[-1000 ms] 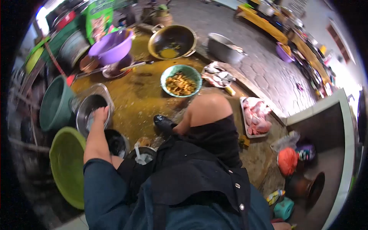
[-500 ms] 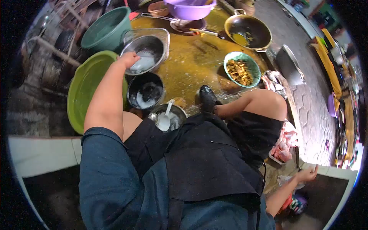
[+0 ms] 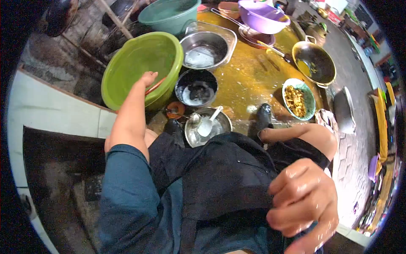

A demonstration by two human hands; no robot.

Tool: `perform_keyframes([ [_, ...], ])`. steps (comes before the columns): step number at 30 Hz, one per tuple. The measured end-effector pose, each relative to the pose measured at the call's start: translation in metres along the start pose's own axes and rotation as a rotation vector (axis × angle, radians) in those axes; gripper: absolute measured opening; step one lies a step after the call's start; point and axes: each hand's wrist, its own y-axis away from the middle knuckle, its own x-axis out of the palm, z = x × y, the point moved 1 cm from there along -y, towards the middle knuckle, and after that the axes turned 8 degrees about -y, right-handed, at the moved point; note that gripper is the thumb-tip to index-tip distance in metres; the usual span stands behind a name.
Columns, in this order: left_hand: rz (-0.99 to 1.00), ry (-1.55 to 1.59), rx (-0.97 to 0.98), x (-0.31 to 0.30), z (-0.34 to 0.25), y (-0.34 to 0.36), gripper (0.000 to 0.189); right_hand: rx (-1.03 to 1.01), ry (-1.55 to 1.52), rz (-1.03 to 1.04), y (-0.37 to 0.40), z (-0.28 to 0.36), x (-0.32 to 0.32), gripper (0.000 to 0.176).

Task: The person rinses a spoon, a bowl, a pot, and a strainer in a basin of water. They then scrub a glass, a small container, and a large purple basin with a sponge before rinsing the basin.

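Left fingers (image 3: pixel 151 76) now over green basin (image 3: pixel 127 57) rim

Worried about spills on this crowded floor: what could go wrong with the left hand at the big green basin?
The left hand rests at the rim of the round green plastic basin, close beside the dark round pot of white liquid; pulling the basin might tip that pot. The yellow floor looks wet by the black shoe; a slip seems possible.
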Motion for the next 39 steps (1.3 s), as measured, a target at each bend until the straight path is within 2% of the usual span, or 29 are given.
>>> perform_keyframes([
  [1, -0.089, 0.281, -0.100, 0.008, 0.013, -0.002, 0.043, -0.055, -0.061, -0.076, -0.005, -0.012, 0.011, 0.029],
  [2, -0.093, 0.282, -0.112, 0.016, 0.024, -0.006, 0.043, -0.027, -0.084, -0.098, -0.009, -0.025, 0.013, 0.029],
  [4, -0.037, 0.802, -0.267, 0.032, 0.043, -0.012, 0.041, 0.131, -0.044, -0.073, -0.018, -0.048, 0.005, 0.028],
  [6, -0.101, 0.893, -0.322, 0.045, 0.060, -0.030, 0.035, 0.233, -0.022, -0.064, -0.023, -0.069, 0.000, 0.027],
  [8, -0.217, 1.175, -0.312, 0.061, 0.084, -0.056, 0.029, 0.271, -0.061, -0.039, -0.028, -0.081, 0.003, 0.026],
  [9, -0.210, 1.183, -0.325, 0.062, 0.083, -0.050, 0.029, 0.269, -0.104, -0.025, -0.031, -0.083, 0.006, 0.025],
  [11, -0.152, 1.329, -0.489, 0.054, 0.071, -0.029, 0.027, 0.226, -0.234, 0.013, -0.037, -0.084, 0.017, 0.024],
  [14, -0.137, 1.289, -0.644, 0.102, 0.123, -0.105, 0.029, 0.175, -0.393, 0.030, -0.045, -0.090, 0.025, 0.023],
  [16, 0.033, 1.401, -0.678, 0.088, 0.099, -0.078, 0.031, 0.223, -0.451, -0.009, -0.043, -0.097, 0.020, 0.021],
  [17, 0.187, 1.562, -0.635, 0.076, 0.083, -0.064, 0.033, 0.262, -0.479, -0.040, -0.042, -0.102, 0.017, 0.020],
  [18, 0.348, 1.735, -0.513, 0.064, 0.069, -0.051, 0.034, 0.360, -0.563, 0.213, -0.039, -0.113, 0.003, 0.016],
  [19, 0.469, 1.875, -0.373, 0.050, 0.056, -0.035, 0.036, 0.405, -0.604, 0.299, -0.033, -0.127, -0.005, 0.017],
  [21, 0.599, 1.917, 0.271, 0.025, 0.032, -0.013, 0.045, 0.663, -0.539, 0.332, -0.005, -0.165, -0.022, 0.020],
  [22, 0.691, 1.782, 0.364, 0.016, 0.021, -0.006, 0.045, 0.830, -0.463, 0.308, 0.015, -0.189, -0.030, 0.022],
  [23, 0.776, 1.641, 0.453, 0.006, 0.006, 0.003, 0.045, 1.040, -0.375, 0.240, 0.041, -0.221, -0.038, 0.024],
  [24, 0.849, 1.424, 0.426, -0.013, -0.020, 0.028, 0.045, 1.351, -0.304, 0.043, 0.069, -0.252, -0.037, 0.021],
  [26, 0.894, 1.193, 0.460, -0.024, -0.034, 0.034, 0.044, 1.455, -0.244, -0.271, 0.160, -0.329, -0.040, 0.018],
  [27, 0.878, 1.198, 0.458, -0.027, -0.030, 0.033, 0.044, 1.550, -0.215, -0.295, 0.199, -0.358, -0.039, 0.019],
  [28, 0.766, 1.271, 0.457, -0.030, -0.023, 0.030, 0.045, 1.692, 0.011, -0.195, 0.223, -0.382, -0.030, 0.021],
  [29, 0.650, 1.340, 0.454, -0.033, -0.016, 0.028, 0.045, 1.568, 0.167, 0.045, 0.252, -0.406, -0.018, 0.024],
  [30, 0.628, 1.343, 0.450, -0.032, -0.004, 0.024, 0.045, 1.503, 0.199, 0.130, 0.274, -0.422, -0.001, 0.026],
  [31, 0.449, 1.489, 0.352, -0.026, 0.015, 0.017, 0.045, 1.568, 0.314, 0.286, 0.281, -0.432, 0.018, 0.028],
  [32, 0.263, 1.623, 0.255, -0.019, 0.033, 0.008, 0.044, 1.568, 0.332, 0.445, 0.322, -0.459, 0.035, 0.042],
  [33, 0.147, 1.684, 0.121, -0.006, 0.050, -0.003, 0.044, 1.464, 0.406, 0.568, 0.343, -0.470, 0.052, 0.056],
  [34, -0.009, 1.794, -0.123, 0.025, 0.079, -0.019, 0.043, 1.201, 0.583, 0.650, 0.374, -0.478, 0.078, 0.068],
  [35, -0.038, 1.875, -0.222, 0.046, 0.093, -0.030, 0.043, 1.476, 0.441, 0.696, 0.334, -0.466, 0.078, 0.073],
  [36, -0.062, 1.832, -0.369, 0.056, 0.099, -0.037, 0.040, 1.503, 0.438, 0.750, 0.351, -0.472, 0.082, 0.073],
  [37, -0.082, 1.785, -0.518, 0.060, 0.100, -0.043, 0.038, 1.501, 0.355, 0.717, 0.346, -0.466, 0.078, 0.078],
  [39, -0.031, 1.726, -0.475, 0.058, 0.100, -0.052, 0.037, 1.823, 0.139, 0.814, 0.334, -0.474, 0.067, 0.075],
])
